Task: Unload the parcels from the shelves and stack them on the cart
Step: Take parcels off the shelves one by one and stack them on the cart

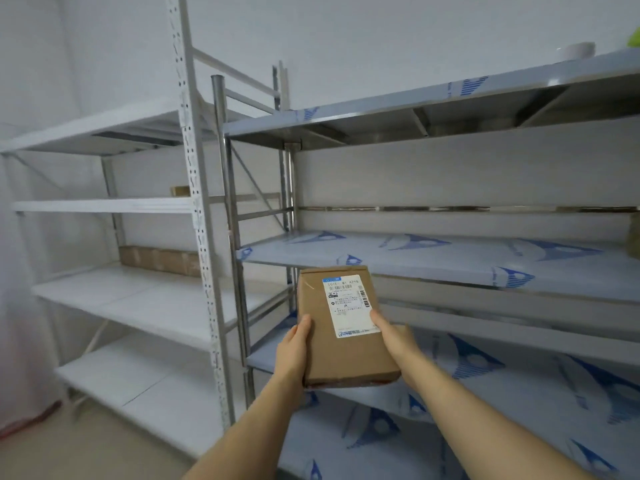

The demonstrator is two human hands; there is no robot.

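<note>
Evenly and softly lit, cool white, with dark shade under the top steel shelf. Slightly soft throughout, blurrier toward the edges. Wide-angle bending of the white upright.

Brown parcel with white label held in front of steel shelves. Left hand grips its left edge, right hand its right. White rack stands left.

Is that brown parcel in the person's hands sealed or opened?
Sealed, as far as shows: the parcel has its flaps flat and its shipping label intact. The left hand and right hand grip its sides.
</note>
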